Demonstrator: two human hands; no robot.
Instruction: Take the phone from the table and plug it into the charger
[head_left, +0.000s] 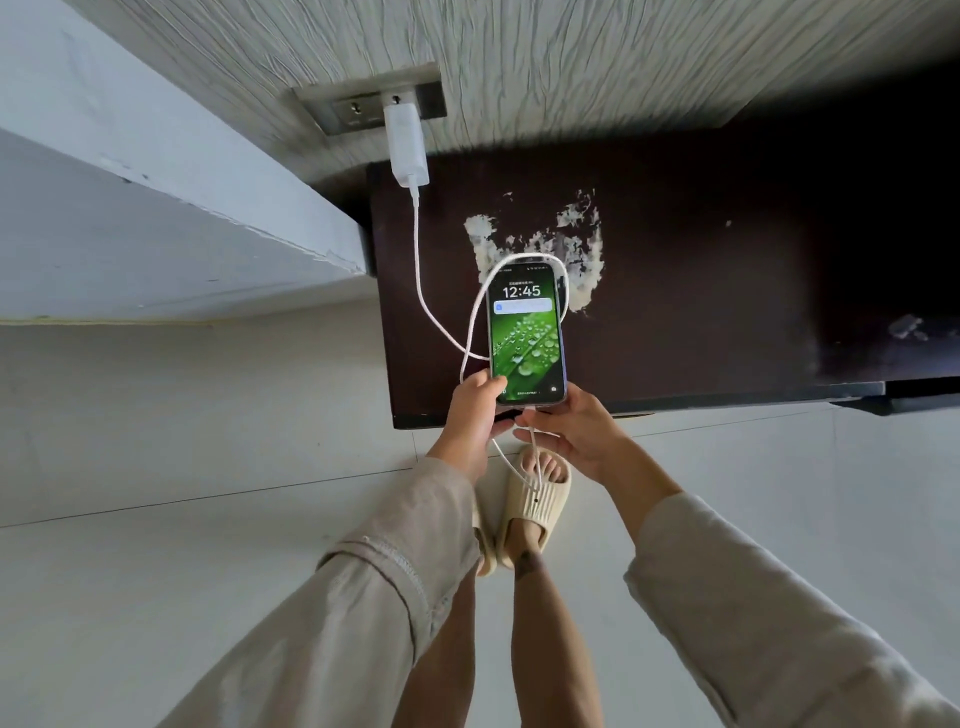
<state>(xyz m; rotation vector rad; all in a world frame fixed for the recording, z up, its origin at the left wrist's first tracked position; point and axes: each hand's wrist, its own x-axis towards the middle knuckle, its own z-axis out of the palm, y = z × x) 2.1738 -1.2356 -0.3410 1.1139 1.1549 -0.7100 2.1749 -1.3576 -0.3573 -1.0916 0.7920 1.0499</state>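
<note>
Head view, looking down. Phone held screen-up over the near edge of a dark brown table, display lit — clock digits over a green leaf wallpaper. Left hand closed on the phone's lower left edge, thumb across the corner of the screen, fingers hidden beneath. Right hand half-curled just under the phone's bottom edge, fingertips pinched at the white cable where it meets the phone; whether the plug is fully seated cannot be told, the port being hidden by the fingers. White charger plugged into a grey wall socket set in a pale textured wall above the table's far left corner. Cable hanging from the charger, crossing the tabletop, looping up and around the phone's top end, then dropping below both hands in a slack loop toward the floor. Patches of worn, flaking finish on the tabletop behind the phone. Beige sleeves on both forearms. Below the hands — a foot in a cream ribbed slipper on a light tiled floor.
</note>
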